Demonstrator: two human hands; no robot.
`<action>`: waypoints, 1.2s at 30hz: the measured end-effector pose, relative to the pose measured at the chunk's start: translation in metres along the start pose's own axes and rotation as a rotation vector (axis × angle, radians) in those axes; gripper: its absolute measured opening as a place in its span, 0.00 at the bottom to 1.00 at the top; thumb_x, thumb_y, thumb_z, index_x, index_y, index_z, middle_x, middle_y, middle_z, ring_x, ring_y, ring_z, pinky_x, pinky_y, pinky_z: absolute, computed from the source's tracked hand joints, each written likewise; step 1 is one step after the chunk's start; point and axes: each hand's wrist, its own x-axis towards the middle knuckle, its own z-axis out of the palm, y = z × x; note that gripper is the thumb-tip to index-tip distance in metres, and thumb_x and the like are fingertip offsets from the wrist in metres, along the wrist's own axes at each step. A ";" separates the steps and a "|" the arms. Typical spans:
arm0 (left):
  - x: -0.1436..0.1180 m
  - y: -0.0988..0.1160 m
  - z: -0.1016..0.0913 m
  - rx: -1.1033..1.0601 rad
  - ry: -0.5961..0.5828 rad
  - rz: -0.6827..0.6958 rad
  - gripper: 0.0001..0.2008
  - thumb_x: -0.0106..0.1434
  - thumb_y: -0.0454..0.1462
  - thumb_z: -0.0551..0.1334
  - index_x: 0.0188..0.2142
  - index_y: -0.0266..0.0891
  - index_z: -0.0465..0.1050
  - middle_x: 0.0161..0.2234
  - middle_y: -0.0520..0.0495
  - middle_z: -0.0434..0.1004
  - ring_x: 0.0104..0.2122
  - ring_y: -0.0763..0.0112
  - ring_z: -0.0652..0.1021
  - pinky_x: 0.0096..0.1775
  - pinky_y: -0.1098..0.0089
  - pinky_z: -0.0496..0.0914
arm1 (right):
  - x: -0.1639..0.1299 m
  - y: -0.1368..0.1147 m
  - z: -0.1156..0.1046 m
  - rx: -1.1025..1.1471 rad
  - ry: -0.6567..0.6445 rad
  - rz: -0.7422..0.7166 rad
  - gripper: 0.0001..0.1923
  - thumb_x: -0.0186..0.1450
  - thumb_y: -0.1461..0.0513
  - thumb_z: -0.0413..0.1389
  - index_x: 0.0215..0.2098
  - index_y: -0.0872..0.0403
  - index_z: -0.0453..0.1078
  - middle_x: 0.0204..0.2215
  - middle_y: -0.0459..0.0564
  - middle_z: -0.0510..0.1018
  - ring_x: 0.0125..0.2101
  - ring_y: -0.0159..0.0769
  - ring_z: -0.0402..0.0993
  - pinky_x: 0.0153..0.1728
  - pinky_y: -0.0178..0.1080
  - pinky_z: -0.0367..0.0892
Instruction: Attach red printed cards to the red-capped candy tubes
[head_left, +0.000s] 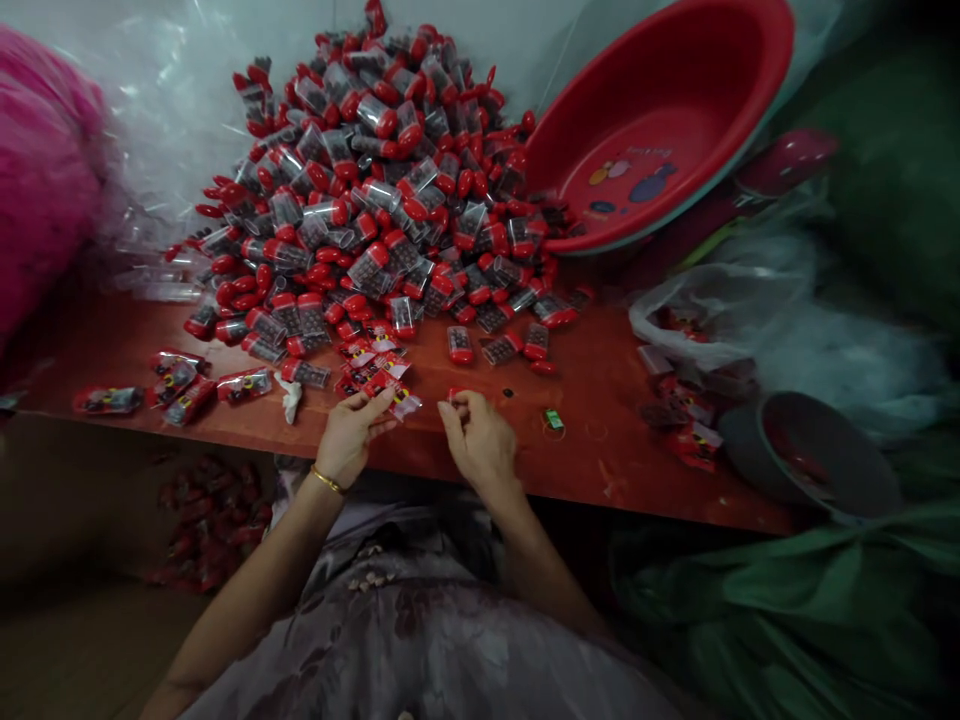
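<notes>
My left hand (349, 435), with a gold bracelet on its wrist, is at the table's front edge. Its thumb and fingers close on the end of a red printed plastic bag (405, 403), beside a small stack of similar flat bags (371, 372). To its right, my right hand (482, 437) has its fingers curled in a pinch. A bit of something red (454, 393) shows at those fingertips, too small to name. Beyond both hands rises a large heap of clear containers with red caps (382, 200), filled with dark beads or balls.
Filled red packets (180, 385) and a crumpled white scrap (289, 397) lie at left. A red basin (667, 110) leans at back right. Right of my hands are a green tag (553, 419), a plastic bag (720, 310) and a grey bowl (825, 460). More packets (214, 525) lie below the table.
</notes>
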 end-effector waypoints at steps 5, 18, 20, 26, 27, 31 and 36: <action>0.000 -0.006 0.003 -0.008 -0.053 -0.101 0.15 0.43 0.41 0.72 0.26 0.35 0.70 0.21 0.53 0.74 0.21 0.75 0.75 0.27 0.73 0.70 | -0.004 0.023 0.000 -0.378 0.011 0.085 0.25 0.61 0.45 0.51 0.40 0.58 0.69 0.37 0.61 0.74 0.38 0.49 0.68 0.34 0.44 0.60; -0.003 -0.008 0.000 -0.035 -0.037 -0.109 0.18 0.41 0.44 0.73 0.23 0.35 0.68 0.20 0.53 0.73 0.21 0.76 0.74 0.27 0.73 0.70 | -0.014 0.030 0.000 -0.412 0.003 -0.006 0.17 0.64 0.57 0.48 0.48 0.58 0.66 0.44 0.62 0.73 0.41 0.50 0.65 0.37 0.46 0.58; -0.004 -0.008 0.001 -0.064 -0.077 -0.169 0.17 0.44 0.44 0.72 0.25 0.36 0.69 0.21 0.52 0.74 0.22 0.75 0.75 0.28 0.72 0.71 | -0.011 0.036 -0.002 -0.404 -0.012 -0.042 0.16 0.65 0.59 0.48 0.47 0.58 0.66 0.45 0.61 0.73 0.42 0.49 0.65 0.39 0.46 0.58; -0.006 -0.009 0.001 -0.090 -0.096 -0.275 0.11 0.53 0.42 0.67 0.30 0.37 0.71 0.24 0.51 0.77 0.23 0.74 0.76 0.29 0.72 0.71 | -0.005 0.047 0.003 -0.420 -0.053 -0.235 0.19 0.66 0.57 0.48 0.52 0.57 0.64 0.52 0.61 0.69 0.47 0.51 0.62 0.49 0.52 0.53; -0.005 -0.009 0.000 -0.086 -0.097 -0.278 0.11 0.53 0.42 0.67 0.30 0.37 0.71 0.24 0.50 0.77 0.23 0.74 0.76 0.29 0.72 0.71 | -0.006 0.048 0.004 -0.418 -0.059 -0.243 0.20 0.66 0.57 0.48 0.53 0.57 0.64 0.53 0.61 0.68 0.48 0.51 0.62 0.50 0.53 0.52; -0.005 -0.009 -0.001 -0.062 -0.095 -0.274 0.14 0.50 0.43 0.69 0.30 0.36 0.71 0.23 0.50 0.76 0.22 0.74 0.75 0.28 0.72 0.71 | -0.009 0.051 0.002 -0.261 -0.079 -0.242 0.20 0.65 0.55 0.49 0.53 0.56 0.64 0.48 0.59 0.72 0.46 0.49 0.65 0.49 0.51 0.57; -0.008 -0.007 -0.001 -0.012 -0.113 -0.172 0.19 0.42 0.45 0.72 0.27 0.35 0.71 0.23 0.49 0.77 0.22 0.74 0.76 0.27 0.74 0.70 | -0.018 0.044 -0.027 0.152 -0.123 -0.347 0.21 0.65 0.55 0.51 0.55 0.51 0.62 0.48 0.54 0.71 0.48 0.41 0.68 0.48 0.43 0.65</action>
